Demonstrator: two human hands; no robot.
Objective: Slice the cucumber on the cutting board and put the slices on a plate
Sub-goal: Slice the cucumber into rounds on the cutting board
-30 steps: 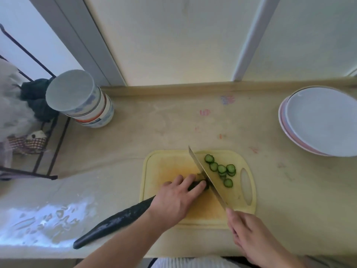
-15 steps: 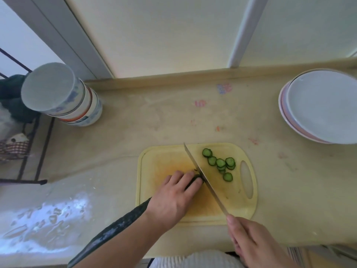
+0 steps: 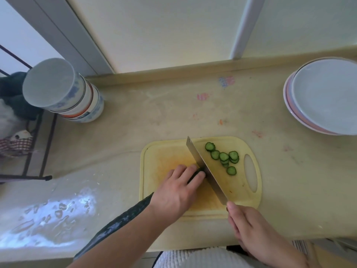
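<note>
Cucumber [image 3: 123, 219] is pinned on the board [image 3: 241, 198] under the left hand [image 3: 177, 192], its grip clenched round it; knife [image 3: 204, 169] is grasped by the right hand [image 3: 251, 229].

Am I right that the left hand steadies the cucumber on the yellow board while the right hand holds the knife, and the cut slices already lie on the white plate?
Not quite: the head view shows the slices on the yellow board, right of the knife; the white plate holds none. The left hand does steady the cucumber, and the right hand holds the knife.
</note>
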